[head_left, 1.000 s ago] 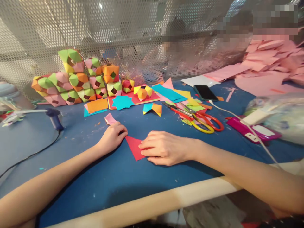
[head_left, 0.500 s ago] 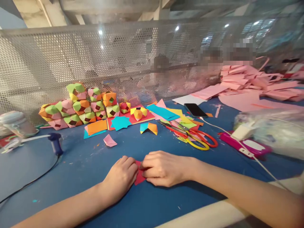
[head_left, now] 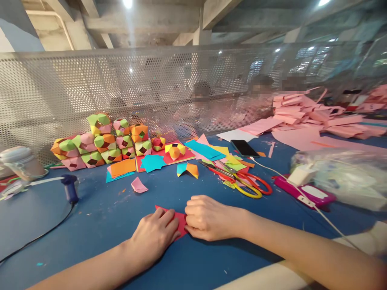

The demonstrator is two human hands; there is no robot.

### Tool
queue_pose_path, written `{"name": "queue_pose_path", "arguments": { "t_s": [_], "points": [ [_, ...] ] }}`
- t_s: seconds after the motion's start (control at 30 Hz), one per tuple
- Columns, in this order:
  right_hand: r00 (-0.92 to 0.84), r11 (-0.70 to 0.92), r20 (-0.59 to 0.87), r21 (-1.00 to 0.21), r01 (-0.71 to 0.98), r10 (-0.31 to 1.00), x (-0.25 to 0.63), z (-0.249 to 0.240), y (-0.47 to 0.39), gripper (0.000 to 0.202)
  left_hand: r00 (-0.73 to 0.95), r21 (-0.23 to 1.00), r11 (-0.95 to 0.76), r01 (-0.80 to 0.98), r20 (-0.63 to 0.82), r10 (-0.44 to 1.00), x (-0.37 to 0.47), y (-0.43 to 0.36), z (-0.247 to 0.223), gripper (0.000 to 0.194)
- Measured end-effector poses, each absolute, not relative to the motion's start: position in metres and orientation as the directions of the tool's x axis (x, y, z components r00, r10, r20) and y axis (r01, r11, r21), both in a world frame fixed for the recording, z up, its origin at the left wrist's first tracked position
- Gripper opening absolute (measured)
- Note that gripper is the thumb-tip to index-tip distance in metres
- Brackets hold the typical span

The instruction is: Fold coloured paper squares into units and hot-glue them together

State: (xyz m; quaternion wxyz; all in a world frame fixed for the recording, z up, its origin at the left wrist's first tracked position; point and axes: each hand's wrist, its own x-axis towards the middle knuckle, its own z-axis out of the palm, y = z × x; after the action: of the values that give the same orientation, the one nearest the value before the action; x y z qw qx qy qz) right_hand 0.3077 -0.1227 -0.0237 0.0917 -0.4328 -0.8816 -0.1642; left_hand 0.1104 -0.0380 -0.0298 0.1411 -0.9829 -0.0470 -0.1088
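A small red paper (head_left: 182, 220) lies on the blue tabletop, partly covered by my hands. My left hand (head_left: 157, 233) presses on its left part with curled fingers, and one red corner sticks out above the knuckles. At the right edge, my right hand (head_left: 203, 218) is closed in a pinch on the paper; its fingertips are partly hidden. A folded pink paper piece (head_left: 139, 185) lies beyond my left hand. Farther off stands a joined blue, yellow and orange paper piece (head_left: 187, 170).
Stacked folded paper balls (head_left: 104, 141) stand at the back left. Scissors (head_left: 248, 186) lie among paper scraps, near a phone (head_left: 243, 148). A magenta power strip (head_left: 305, 192) and plastic bag are on the right. A blue glue gun (head_left: 70, 189) stands left. People sit behind the mesh screen.
My left hand has shifted over the red paper, so its upper left corner now shows. My right hand has drawn slightly right, its fingers more tightly curled. The camera view has tilted up.
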Motion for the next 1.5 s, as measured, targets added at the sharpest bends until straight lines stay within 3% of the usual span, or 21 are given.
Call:
{"name": "queue_pose_path", "arguments": {
  "t_s": [0.23, 0.73, 0.9, 1.17, 1.5],
  "points": [
    [-0.497, 0.476, 0.322, 0.146, 0.867, 0.806, 0.302, -0.028, -0.124, 0.018, 0.976, -0.269, -0.958, 0.098, 0.212, 0.04, 0.11, -0.04, -0.027, 0.025],
    [-0.508, 0.489, 0.241, 0.137, 0.861, 0.827, 0.3, -0.026, -0.126, 0.031, 0.963, -0.276, -0.957, 0.091, 0.27, 0.014, 0.111, -0.039, -0.032, 0.022],
    [-0.506, 0.484, 0.177, 0.155, 0.861, 0.844, 0.298, -0.021, -0.126, 0.027, 0.95, -0.324, -0.943, 0.077, 0.31, -0.029, 0.111, -0.041, -0.032, 0.022],
    [-0.456, 0.454, 0.018, 0.066, 0.889, 0.89, 0.314, 0.004, -0.144, 0.019, 0.975, -0.469, -0.863, 0.187, 0.194, 0.106, 0.109, -0.046, -0.033, 0.036],
    [-0.401, 0.409, -0.086, 0.153, 0.899, 0.912, 0.318, 0.013, -0.165, 0.029, 0.964, -0.526, -0.808, 0.267, 0.136, 0.23, 0.111, -0.045, -0.026, 0.051]
  ]
}}
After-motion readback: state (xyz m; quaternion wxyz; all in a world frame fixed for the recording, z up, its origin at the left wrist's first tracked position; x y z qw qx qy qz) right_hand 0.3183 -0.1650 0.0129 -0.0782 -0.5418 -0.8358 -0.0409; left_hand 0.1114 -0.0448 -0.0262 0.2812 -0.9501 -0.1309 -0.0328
